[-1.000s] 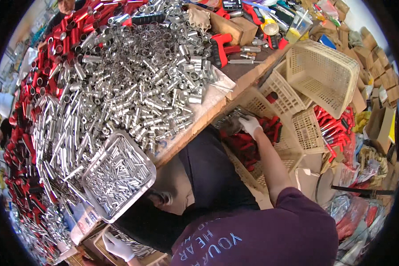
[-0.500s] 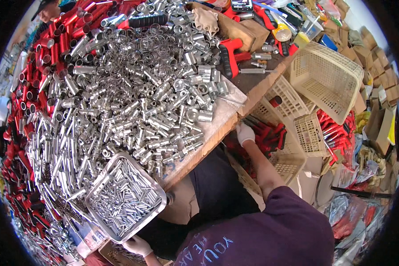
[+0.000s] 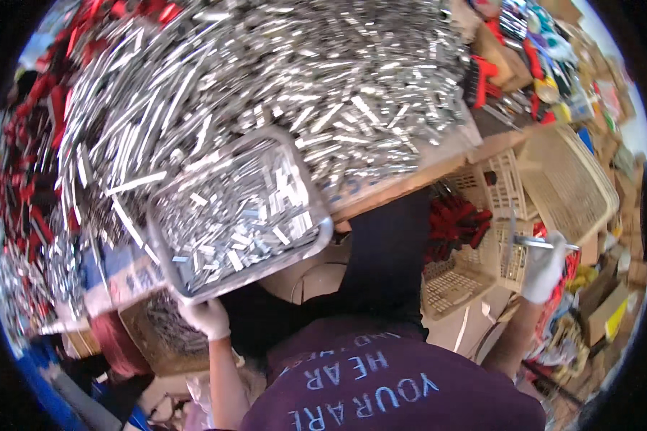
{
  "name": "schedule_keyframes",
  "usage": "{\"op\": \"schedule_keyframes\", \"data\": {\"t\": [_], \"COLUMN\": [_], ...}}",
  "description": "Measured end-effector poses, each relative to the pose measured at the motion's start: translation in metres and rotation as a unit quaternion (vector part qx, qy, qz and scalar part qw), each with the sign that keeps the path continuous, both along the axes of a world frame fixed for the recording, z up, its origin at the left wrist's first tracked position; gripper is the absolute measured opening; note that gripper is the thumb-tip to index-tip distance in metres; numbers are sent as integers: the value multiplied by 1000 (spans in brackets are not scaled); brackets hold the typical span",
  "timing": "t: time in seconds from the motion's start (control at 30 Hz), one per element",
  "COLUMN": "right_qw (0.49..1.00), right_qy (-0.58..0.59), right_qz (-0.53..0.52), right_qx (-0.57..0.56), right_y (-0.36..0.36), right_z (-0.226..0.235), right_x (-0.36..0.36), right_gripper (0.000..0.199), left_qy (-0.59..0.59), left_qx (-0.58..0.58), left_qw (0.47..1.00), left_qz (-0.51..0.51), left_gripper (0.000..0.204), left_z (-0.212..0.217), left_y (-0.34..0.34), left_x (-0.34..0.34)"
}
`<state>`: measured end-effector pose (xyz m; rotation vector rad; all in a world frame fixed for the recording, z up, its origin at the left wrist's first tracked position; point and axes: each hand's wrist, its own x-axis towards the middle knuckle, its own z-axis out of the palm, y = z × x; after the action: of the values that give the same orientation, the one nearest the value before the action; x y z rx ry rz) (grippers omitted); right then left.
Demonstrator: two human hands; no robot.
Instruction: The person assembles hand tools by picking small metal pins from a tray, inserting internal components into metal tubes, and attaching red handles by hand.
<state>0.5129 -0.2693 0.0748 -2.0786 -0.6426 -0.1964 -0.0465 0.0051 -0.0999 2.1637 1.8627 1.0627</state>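
Note:
My left hand (image 3: 207,318), in a white glove, is closed at the near corner of a rectangular metal tray (image 3: 322,228); some fingers are hidden by the rim. The tray, full of short silver pins (image 3: 246,228), sits tilted at the front edge of the workbench. Out to the right, my gloved right hand (image 3: 543,271) is closed on a silver metal rod (image 3: 535,242) above the plastic baskets. A red tip shows at the rod's right end, and a thin grey strip stands beside it. Motion blur hides the rod's exact kind.
Silver tubes and fittings (image 3: 366,108) heap over the wooden-edged bench (image 3: 388,192). Red-handled parts (image 3: 456,226) lie in a cream basket (image 3: 446,293), near another cream basket (image 3: 602,188). A box of metal pieces (image 3: 140,327) stands below the tray. Cardboard boxes (image 3: 602,305) crowd the right.
My right hand has come out of the basket of red-handled parts and moved right, now with a silver rod. My left hand stays at the tray's corner. The whole view has turned.

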Motion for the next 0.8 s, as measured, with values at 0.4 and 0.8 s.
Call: {"op": "schedule_keyframes", "data": {"t": [0.4, 0.8], "right_qw": [823, 717], "right_qy": [292, 29], "right_qz": [451, 470], "right_qx": [-185, -514], "right_y": [176, 258], "right_z": [-62, -272], "right_x": [-234, -296], "right_gripper": [25, 43], "left_qy": [65, 22], "left_qx": [-10, -53], "left_qw": [996, 995], "left_qz": [63, 77], "left_gripper": [12, 8], "left_z": [29, 28], "left_y": [-11, -11], "left_x": [-1, -16]}}
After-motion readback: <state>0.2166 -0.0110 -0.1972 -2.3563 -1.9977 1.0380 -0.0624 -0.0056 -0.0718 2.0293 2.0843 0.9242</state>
